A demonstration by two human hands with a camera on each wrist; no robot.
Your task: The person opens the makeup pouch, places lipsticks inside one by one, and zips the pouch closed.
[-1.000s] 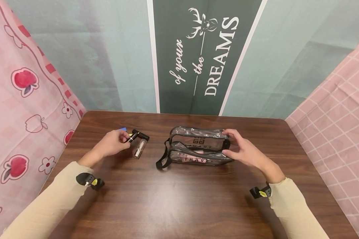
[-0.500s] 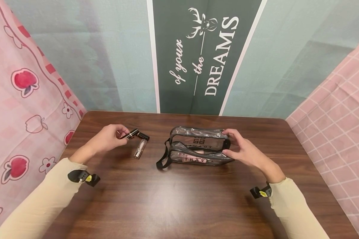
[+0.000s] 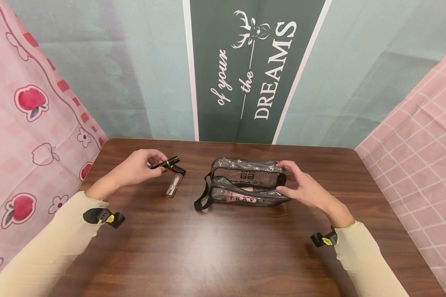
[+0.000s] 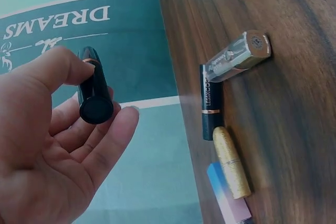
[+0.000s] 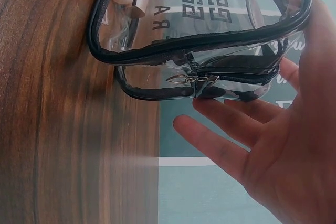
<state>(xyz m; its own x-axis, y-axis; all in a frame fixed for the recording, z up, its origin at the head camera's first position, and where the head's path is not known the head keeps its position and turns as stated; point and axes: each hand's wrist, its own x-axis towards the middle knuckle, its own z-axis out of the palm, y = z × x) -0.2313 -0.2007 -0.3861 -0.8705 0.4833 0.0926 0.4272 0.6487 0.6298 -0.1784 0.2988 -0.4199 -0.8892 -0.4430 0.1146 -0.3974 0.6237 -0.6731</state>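
In the head view my left hand [image 3: 141,167] pinches a black lipstick tube [image 3: 169,162] between thumb and fingers. The left wrist view has that tube [image 4: 95,90] above the table, its round end toward the camera. Across from it, my right hand [image 3: 304,185] holds the right end of a clear toiletry bag [image 3: 258,198]. The bag gapes at the top, and a pinkish item [image 3: 241,196] shows inside. By the right fingers sits a metal zipper pull [image 5: 191,78]. Below the left hand lie another black lipstick [image 4: 211,103] and a clear-cased lip tube [image 4: 239,56].
A glittery gold tube [image 4: 231,163] rests against a blue-to-pink tube [image 4: 228,192] in the left wrist view; the left hand largely hides them from the head camera. A black strap [image 3: 203,202] loops from the bag's left end. Curtains stand behind the wooden table [image 3: 208,251].
The left hand has lifted the black lipstick tube and shifted slightly away from me and to the right. My right hand and the bag have stayed put.
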